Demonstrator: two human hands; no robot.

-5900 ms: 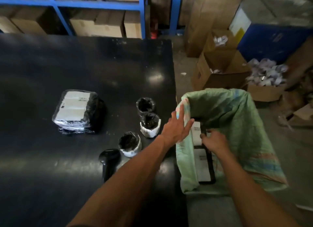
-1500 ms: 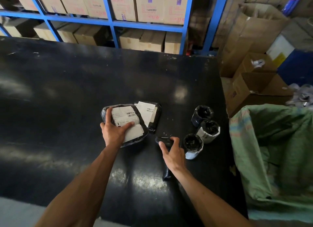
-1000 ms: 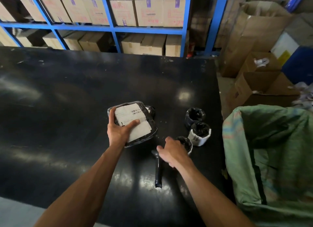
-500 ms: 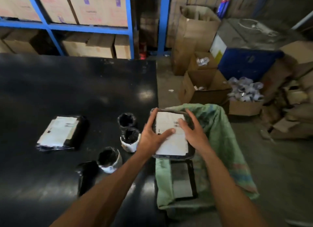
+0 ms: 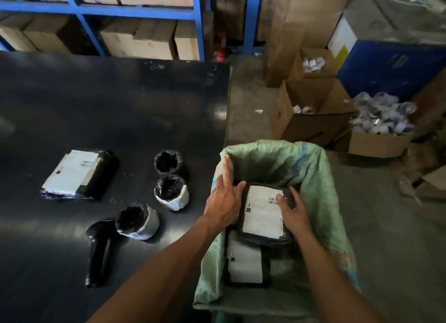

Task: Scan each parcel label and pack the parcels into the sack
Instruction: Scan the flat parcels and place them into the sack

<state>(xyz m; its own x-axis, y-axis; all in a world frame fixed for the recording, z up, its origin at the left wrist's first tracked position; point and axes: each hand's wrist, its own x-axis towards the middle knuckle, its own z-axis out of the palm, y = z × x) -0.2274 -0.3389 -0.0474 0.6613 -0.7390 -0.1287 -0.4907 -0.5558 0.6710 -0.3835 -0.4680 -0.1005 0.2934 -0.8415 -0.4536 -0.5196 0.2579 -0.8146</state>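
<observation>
A flat black parcel (image 5: 261, 216) with a white barcode label lies tilted inside the green woven sack (image 5: 313, 175), on top of another labelled parcel (image 5: 243, 262). My right hand (image 5: 293, 211) grips its right edge, fingers over the label. My left hand (image 5: 224, 199) lies flat against the sack's left rim, with the thumb touching the parcel's left corner. On the black table (image 5: 108, 105) lie one more flat labelled parcel (image 5: 74, 175), three round black-wrapped parcels (image 5: 169, 161) (image 5: 171, 192) (image 5: 136, 221) and the black handheld scanner (image 5: 99, 248).
The sack hangs off the table's right edge. Open cardboard boxes (image 5: 311, 113) and a box of tape cores (image 5: 381, 120) stand on the floor beyond it. Blue shelving (image 5: 135, 9) with cartons runs behind the table.
I scanned the flat parcel at the table, set the scanner down, carried the parcel right with both hands and lowered it into the sack. My left hand has shifted to the sack's rim.
</observation>
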